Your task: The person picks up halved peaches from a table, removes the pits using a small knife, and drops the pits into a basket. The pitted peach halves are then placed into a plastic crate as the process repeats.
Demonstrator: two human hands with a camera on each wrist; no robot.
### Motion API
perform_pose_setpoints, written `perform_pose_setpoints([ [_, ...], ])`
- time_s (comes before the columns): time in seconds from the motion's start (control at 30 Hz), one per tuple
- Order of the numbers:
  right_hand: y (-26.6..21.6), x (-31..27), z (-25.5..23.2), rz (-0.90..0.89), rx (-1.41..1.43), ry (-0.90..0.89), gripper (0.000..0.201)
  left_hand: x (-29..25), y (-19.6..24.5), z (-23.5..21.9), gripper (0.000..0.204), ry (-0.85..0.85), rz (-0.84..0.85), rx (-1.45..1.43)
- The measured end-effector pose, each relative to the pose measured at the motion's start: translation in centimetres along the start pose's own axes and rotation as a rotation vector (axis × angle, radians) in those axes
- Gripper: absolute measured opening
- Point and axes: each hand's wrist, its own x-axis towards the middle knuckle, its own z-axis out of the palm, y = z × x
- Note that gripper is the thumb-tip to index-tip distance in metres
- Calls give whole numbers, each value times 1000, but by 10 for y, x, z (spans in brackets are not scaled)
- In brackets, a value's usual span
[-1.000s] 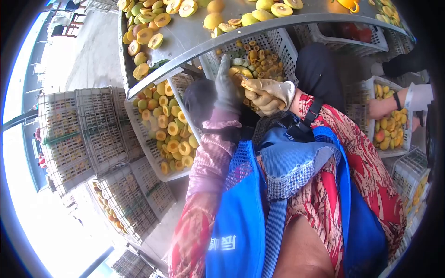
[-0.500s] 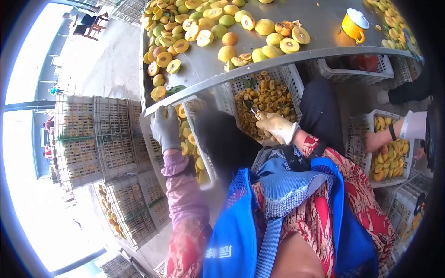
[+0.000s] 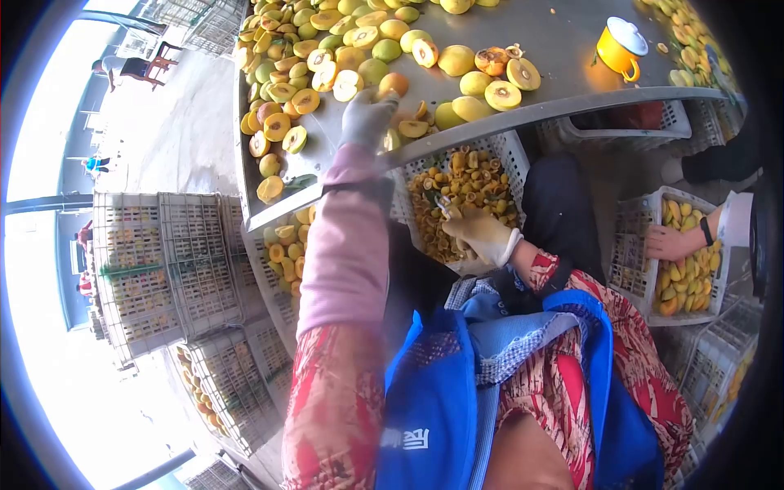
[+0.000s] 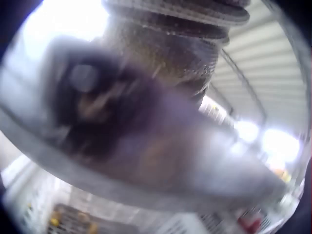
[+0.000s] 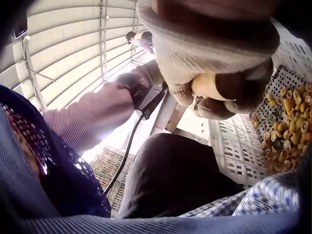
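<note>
My gloved left hand (image 3: 366, 122) reaches over the metal table (image 3: 322, 143), its fingertips right at an orange-tinged peach (image 3: 394, 84). Motion blurs this hand in the head view, and its fingers are hidden in the left wrist view. Halved peaches (image 3: 347, 85), some with the stone in them, lie around it. Low in front of my lap, my gloved right hand (image 3: 483, 235) grips a small wooden-handled tool (image 5: 204, 87) with a metal tip. Beneath that hand stands a white crate (image 3: 514, 159) of peach stones and scraps (image 3: 465, 180).
The table's raised metal rim (image 3: 482, 122) runs between me and the fruit. A yellow mug (image 3: 618, 51) with a white lid stands on the table. Stacked crates (image 3: 143, 261) rise at left. At right, another person's hand (image 3: 665, 242) rests at a crate of peach halves (image 3: 690, 282).
My left hand moved from the crate scraps left to the table's rim, then up over the table to the peaches. The right hand stayed low with the tool; the peach between the hands is gone.
</note>
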Motion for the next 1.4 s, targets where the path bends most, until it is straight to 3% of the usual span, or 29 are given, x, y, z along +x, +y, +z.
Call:
perform_pose_setpoints([
  [0.03, -5, 1, -3, -42, 46, 12, 40, 2, -25, -12, 27, -103, 219, -257],
  [0.07, -8, 3, -3, -82, 93, 18, 42, -22, -27, -20, 29, -154, 273, -567],
  [0.1, -7, 5, -1, 5, 176, 13, 40, -47, -28, -29, 30, -226, 319, -877],
  [0.13, -13, 4, 2, -36, 234, -15, 40, -89, -11, -29, 34, -238, 193, -1240],
  [0.17, -18, 0, 6, -70, 291, -44, 39, -105, -24, -27, 42, -285, 225, -1351],
  [0.2, -24, -6, 10, -97, 349, -73, 39, -126, -31, -24, 45, -262, 124, -1508],
  [0.3, -36, -19, 29, -98, 252, -56, 38, -141, -86, 10, 40, 192, 313, -757],
  [0.33, -36, -19, 34, -116, 207, -39, 39, -144, -100, 19, 40, 195, 293, -748],
  [0.37, -21, -6, 39, -164, -3, 15, 44, -144, -113, 29, 41, 195, 284, -753],
  [0.5, -6, 16, 48, -256, -367, 136, 51, -160, -101, 43, 41, 102, 156, -974],
  [0.53, -1, 24, 47, -325, -485, 143, 53, -159, -96, 44, 40, 74, 101, -1143],
  [0.6, 1, 31, 50, -277, -559, 183, 53, -158, -91, 46, 39, 12, -27, -1478],
  [0.67, -2, 31, 54, -244, -633, 189, 51, -153, -107, 56, 40, 176, 208, -1004],
  [0.73, -10, 29, 55, -193, -558, 196, 49, -152, -102, 55, 41, 208, 207, -976],
  [0.8, -12, 26, 57, -111, -329, 219, 46, -152, -94, 55, 42, 118, -36, -1396],
  [0.87, 13, 48, 50, -269, -428, 118, 43, -152, -94, 59, 43, 201, 31, -1304],
  [0.93, -2, 40, 48, -200, -404, 39, 41, -155, -93, 61, 42, 233, 48, -1269],
  [1.0, -31, 24, 44, 88, -259, -20, 38, -157, -91, 61, 41, 224, 23, -1292],
  [1.07, -10, 43, 40, -216, -488, 0, 37, -155, -101, 61, 40, 259, 143, -1049],
  [1.17, -3, 48, 32, -424, -671, 37, 35, -154, -106, 62, 40, 257, 248, -877],
  [1.2, -5, 48, 30, -455, -707, 51, 34, -154, -102, 59, 40, 218, 191, -954],
  [1.23, 4, 61, 27, -331, -625, -15, 28, -154, -96, 56, 40, 183, 131, -1030],
  [1.3, -1, 50, 20, -191, -549, -57, 27, -159, -85, 50, 40, 30, -174, -1374],
  [1.33, -8, 44, 16, -120, -510, -76, 26, -155, -91, 52, 40, 71, -36, -1145],
  [1.37, 17, 61, 19, -636, -1202, -81, 28, -152, -105, 56, 40, 112, 90, -912],
  [1.4, 9, 50, 26, -553, -1131, -47, 29, -152, -105, 56, 40, 104, 72, -1038],
])
